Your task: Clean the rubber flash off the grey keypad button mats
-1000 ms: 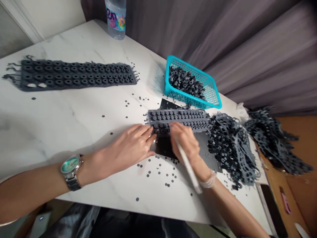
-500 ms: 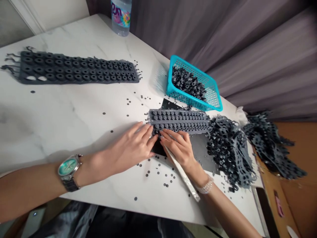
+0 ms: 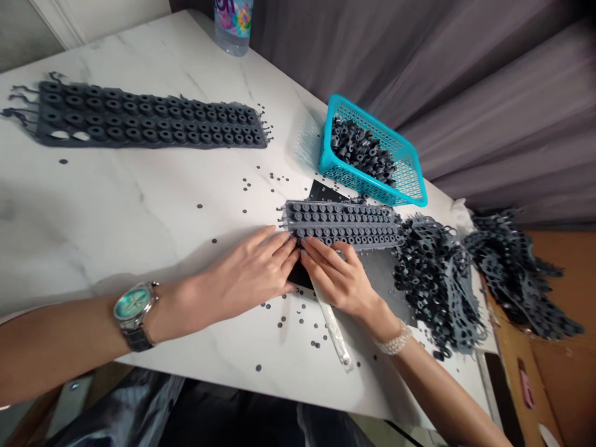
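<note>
A dark grey moulded rubber sheet [image 3: 344, 213] with rows of round ringed studs lies on a black mat [image 3: 298, 274]. My left hand [image 3: 251, 264], with a watch on its wrist, bends its fingertips against the sheet's near left corner and steadies it. My right hand [image 3: 342, 276] is closed around a slim stick-like tool wrapped in white [image 3: 334, 332], its lower end pointing toward me. The tool's tip is hidden beneath the fingers, at the sheet's near edge. Fingertips of both hands almost meet there.
A turquoise basket [image 3: 372, 194] holds many small black rubber pieces. At right lie a heap of black rubber rings [image 3: 421, 273] and perforated rubber scraps [image 3: 516, 279]. Another studded sheet [image 3: 153, 121] lies far left, near a water bottle [image 3: 233, 28]. Small black discs dot the white table [image 3: 186, 379].
The white-wrapped tool has swung to a steeper angle, its lower end shifting left. My fingertips stay at the sheet's near left corner. The whole view has shifted slightly.
</note>
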{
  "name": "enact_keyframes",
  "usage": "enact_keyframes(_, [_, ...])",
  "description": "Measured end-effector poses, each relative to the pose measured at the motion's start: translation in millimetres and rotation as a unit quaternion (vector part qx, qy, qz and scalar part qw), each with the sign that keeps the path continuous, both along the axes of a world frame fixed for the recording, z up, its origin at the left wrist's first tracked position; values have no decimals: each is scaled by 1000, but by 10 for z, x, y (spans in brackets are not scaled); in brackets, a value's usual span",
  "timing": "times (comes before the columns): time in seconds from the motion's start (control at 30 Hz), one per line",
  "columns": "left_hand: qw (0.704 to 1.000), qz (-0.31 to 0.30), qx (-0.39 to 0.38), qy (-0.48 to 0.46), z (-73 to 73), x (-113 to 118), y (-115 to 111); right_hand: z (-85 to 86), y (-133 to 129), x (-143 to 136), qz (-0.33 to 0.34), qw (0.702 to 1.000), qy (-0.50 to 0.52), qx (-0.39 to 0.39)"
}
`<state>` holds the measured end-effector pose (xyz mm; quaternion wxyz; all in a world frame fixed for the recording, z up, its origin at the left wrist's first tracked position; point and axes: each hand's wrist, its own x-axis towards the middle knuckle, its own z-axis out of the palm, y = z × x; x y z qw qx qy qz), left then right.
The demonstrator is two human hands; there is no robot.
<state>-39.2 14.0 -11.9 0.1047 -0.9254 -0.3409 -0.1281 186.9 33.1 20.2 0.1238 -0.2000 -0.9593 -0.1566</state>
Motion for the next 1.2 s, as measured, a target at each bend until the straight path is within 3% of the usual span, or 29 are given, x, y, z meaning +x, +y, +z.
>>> enact_keyframes(0.3, [999,2,-28,-20,34,0,-8,50,128,-29,83,995,-40,46])
enact_keyframes(0.37, [999,4,-35,-27,50,-4,-16,63,209,85,25,999,1,39])
enact_keyframes(0.47, [999,1,-38,-37,57,-7,-25,90,318,355,-157,977,122,71])
enact_keyframes(0.57, [999,1,-26,-42,60,5,-32,71,319,582,-201,959,191,61])
enact_keyframes(0.67, [999,6,-3,-51,80,27,-30,7,230,629,-238,947,210,44])
enact_keyframes(0.77, [999,-8,13,-52,124,39,-8,-27,149,495,-239,938,250,38])
enact_keyframes(0.9, [998,2,18,-55,155,42,25,-20,95,179,-177,945,272,-49])
enact_keyframes(1.03, [999,29,16,-43,94,61,25,-72,83,-59,-116,962,222,-104])
enact_keyframes(1.2, [999,12,8,-46,0,78,23,-171,107,-96,-94,968,202,-117])
